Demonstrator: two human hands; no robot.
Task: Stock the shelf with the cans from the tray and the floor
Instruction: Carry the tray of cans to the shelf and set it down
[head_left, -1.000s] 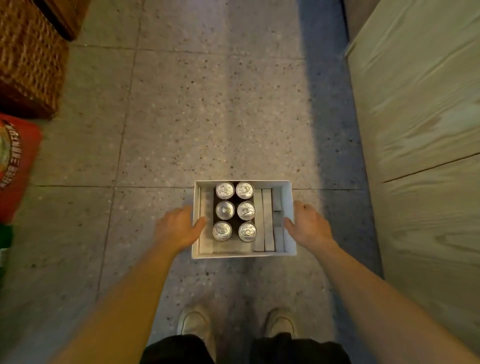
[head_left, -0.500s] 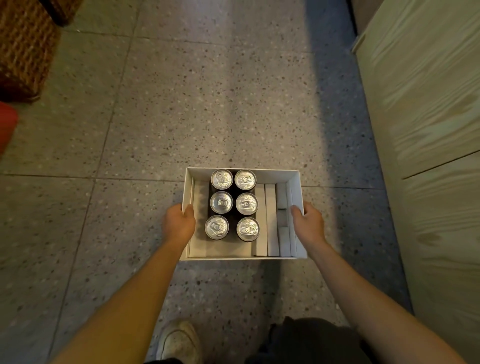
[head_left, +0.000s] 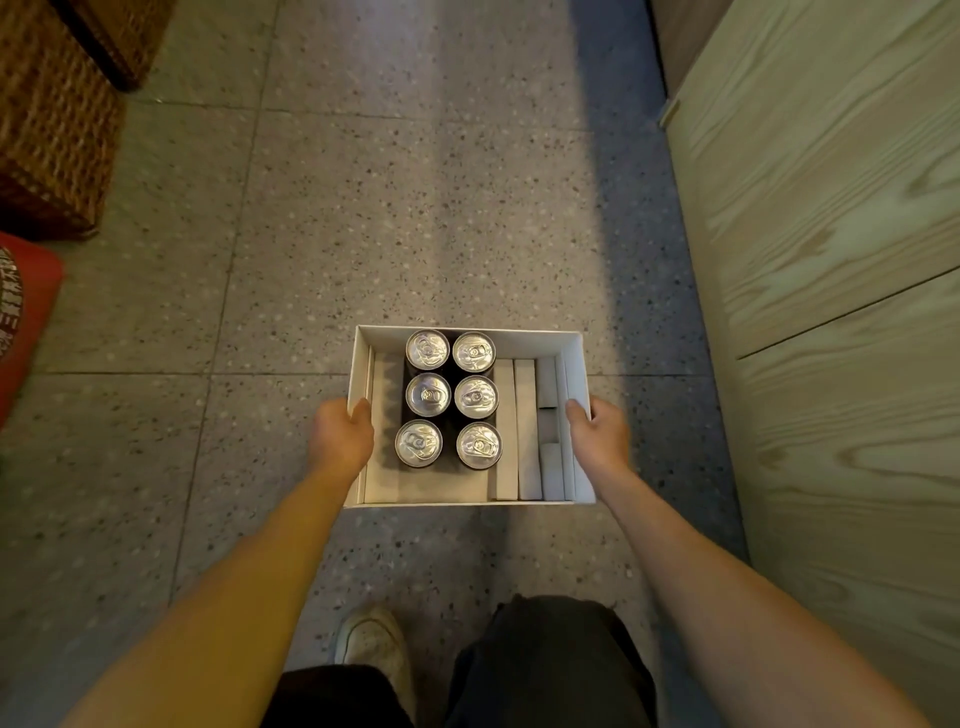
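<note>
Lifted higher than a second ago, white tray (head_left: 574, 364) of six cans (head_left: 450, 397) rides level, left hand (head_left: 340, 439) and right hand (head_left: 600, 439) clamping opposite walls for balance.

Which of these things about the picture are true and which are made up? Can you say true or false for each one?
1. The white cardboard tray holds six silver-topped cans. True.
2. The cans are lying on their sides. False: they stand upright in two rows of three, tops facing up.
3. The left hand and the right hand each hold one side wall of the tray. True.
4. One hand is lifting a can out. False: both hands are on the tray, and no can is in a grip.
5. A pale wooden cabinet stands on the person's right. True.
6. The speckled stone floor is covered with loose cans. False: none show on it.
</note>
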